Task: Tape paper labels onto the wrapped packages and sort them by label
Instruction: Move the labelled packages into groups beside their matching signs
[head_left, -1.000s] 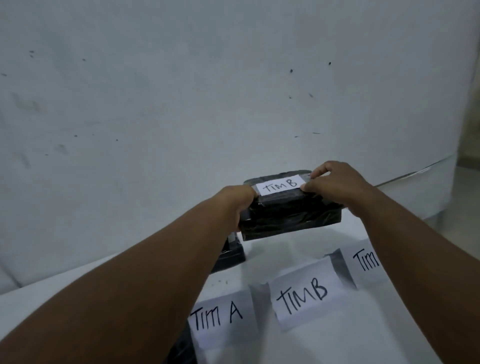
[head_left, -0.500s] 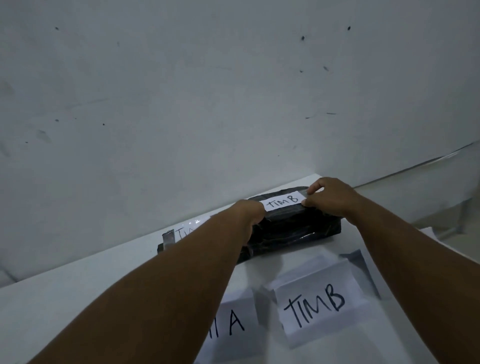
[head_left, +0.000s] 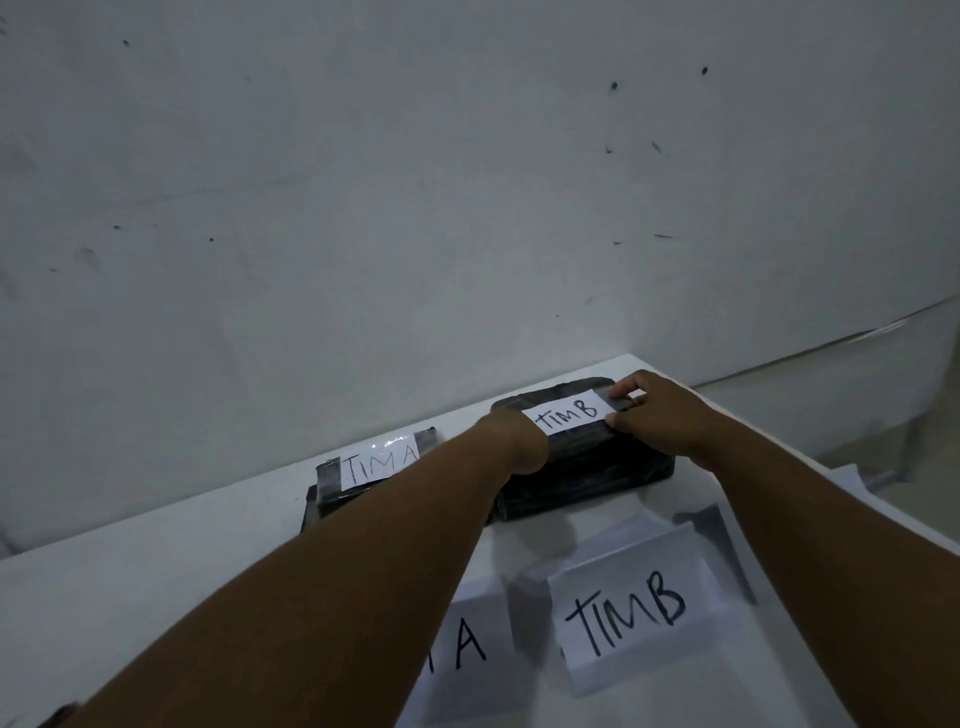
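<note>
A black wrapped package (head_left: 587, 470) lies on the white table (head_left: 156, 597) near its far edge. A paper label reading "TIM B" (head_left: 569, 411) lies taped on its top. My left hand (head_left: 511, 441) grips the package's left end, fingers curled over and hidden behind the wrist. My right hand (head_left: 657, 415) holds the right end, with its fingertips on the clear tape at the label's right edge. A second black package (head_left: 324, 493) with a taped "TIM A" label (head_left: 382, 462) lies to the left, partly behind my left arm.
Two large paper signs lie flat on the near table: "TIM B" (head_left: 631, 613) and, partly hidden by my left arm, one ending in "A" (head_left: 470, 647). More white sheets (head_left: 852, 480) lie at the right edge. A grey wall (head_left: 415, 208) rises behind the table.
The package has come down from above the table onto the surface near the far edge, both hands still on its ends. The view shifted and the "TIM A" package came into sight.
</note>
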